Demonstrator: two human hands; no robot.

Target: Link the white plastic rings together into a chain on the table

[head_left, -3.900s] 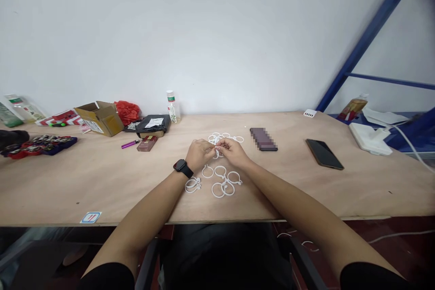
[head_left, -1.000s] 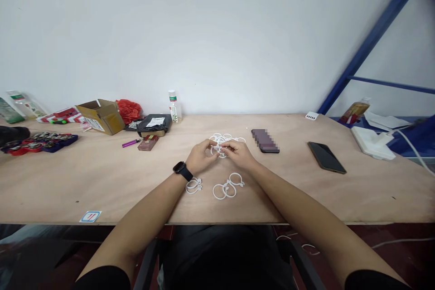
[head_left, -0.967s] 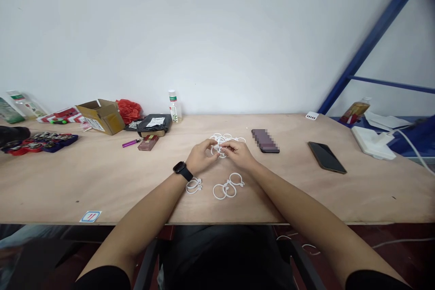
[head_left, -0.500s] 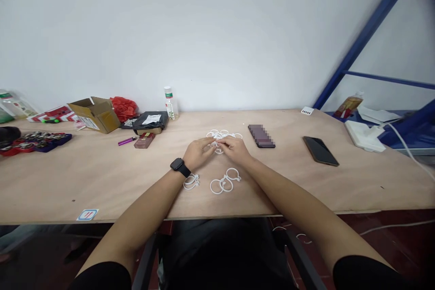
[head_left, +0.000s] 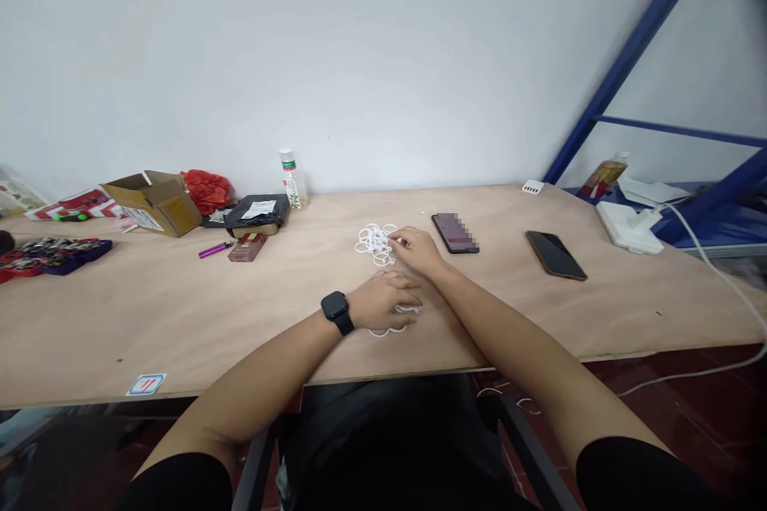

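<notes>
Where the wooden tabletop (head_left: 269, 295) runs off to the left, red and blue pieces with metal parts (head_left: 53, 254) lie near an open cardboard box (head_left: 153, 207). Just beside the box sits a crumpled red plastic bag (head_left: 207, 192); then come a purple lighter (head_left: 214, 250), a dark-red pack (head_left: 247, 247), a black-wrapped parcel (head_left: 257, 210) and an upright clear bottle (head_left: 292, 185).

At the middle, the left hand (head_left: 383, 301), a black smartwatch (head_left: 335, 305) on its wrist, is bent low over the near white rings (head_left: 408, 309), partly covering them; its thumb and index finger stand apart, one ring showing between. Farther back, a tangled pile of white rings (head_left: 375, 242) lies on the tabletop. The right hand (head_left: 418, 250) has its fingertips at the pile's right edge, thumb and forefinger close together; whether they pinch a ring, I cannot tell.

Rightward lie a partly pixelated phone (head_left: 451, 233), a black smartphone (head_left: 556, 255) and a white box with a cable (head_left: 623, 229).
</notes>
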